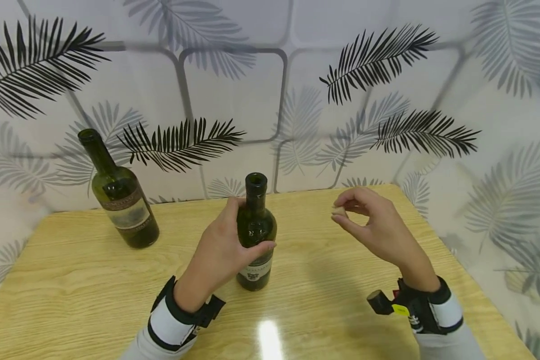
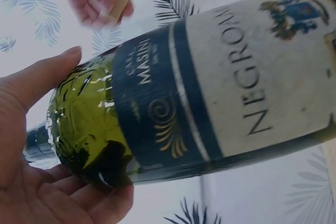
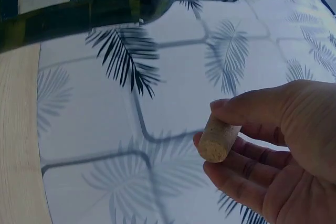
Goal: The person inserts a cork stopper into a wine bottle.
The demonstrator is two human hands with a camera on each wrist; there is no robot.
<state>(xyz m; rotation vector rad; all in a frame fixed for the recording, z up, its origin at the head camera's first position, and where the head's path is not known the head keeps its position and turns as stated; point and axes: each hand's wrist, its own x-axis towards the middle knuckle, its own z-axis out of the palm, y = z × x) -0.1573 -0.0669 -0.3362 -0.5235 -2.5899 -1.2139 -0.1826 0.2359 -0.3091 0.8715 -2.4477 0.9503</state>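
A green glass wine bottle [image 1: 256, 227] stands upright in the middle of the table, its mouth uncovered. My left hand [image 1: 225, 250] grips it around the shoulder, thumb across the near side and fingers behind. In the left wrist view, the bottle's dark blue and white label [image 2: 231, 77] reads "Casa Masini". To the right of the bottle, my right hand [image 1: 373, 225] is raised above the table and pinches a cork [image 1: 339, 211] between thumb and fingertips. The right wrist view shows the cork [image 3: 218, 139] as short, tan and cylindrical, one end facing the camera.
A second green wine bottle [image 1: 123, 195] with a brown and white label stands at the back left of the wooden table [image 1: 94, 300], its mouth also uncovered. Behind the table rises a wall [image 1: 234, 95] covered with leaf-patterned paper.
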